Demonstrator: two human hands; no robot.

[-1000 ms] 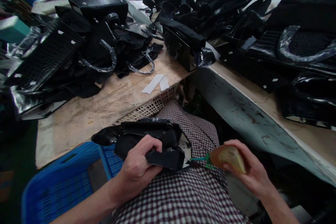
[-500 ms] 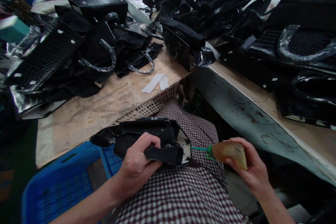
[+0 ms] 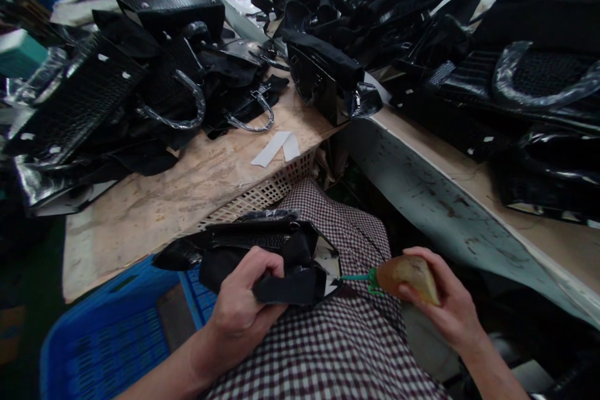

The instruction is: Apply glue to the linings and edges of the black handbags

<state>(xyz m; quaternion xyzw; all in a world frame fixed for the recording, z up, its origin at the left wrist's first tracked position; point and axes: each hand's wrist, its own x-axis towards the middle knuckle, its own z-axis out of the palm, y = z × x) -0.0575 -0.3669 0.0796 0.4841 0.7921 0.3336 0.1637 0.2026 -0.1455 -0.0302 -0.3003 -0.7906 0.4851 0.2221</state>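
Observation:
On my lap, over a checked apron [image 3: 328,344], lies a black handbag [image 3: 253,234] with a crocodile-like texture. My left hand [image 3: 248,300] is closed on its black fabric and folds a flap back, baring a pale inner edge at the right end. In my right hand [image 3: 445,300] is an amber glue bottle [image 3: 407,275], held on its side with fingers wrapped around it. The bottle's thin green nozzle points left and reaches the bag's pale edge; whether the tip touches it I cannot tell.
Black handbags [image 3: 84,94] with plastic-wrapped handles heap on the wooden table [image 3: 126,219], and more lie along the right-hand table [image 3: 431,162]. White strips [image 3: 276,147] rest near the table edge. A blue crate [image 3: 107,337] stands at lower left, a beige basket [image 3: 262,194] under the table edge.
The glue bottle's nozzle has shifted slightly down along the bag's pale edge. My left hand and the bag have moved a little left and down. Both holds are the same.

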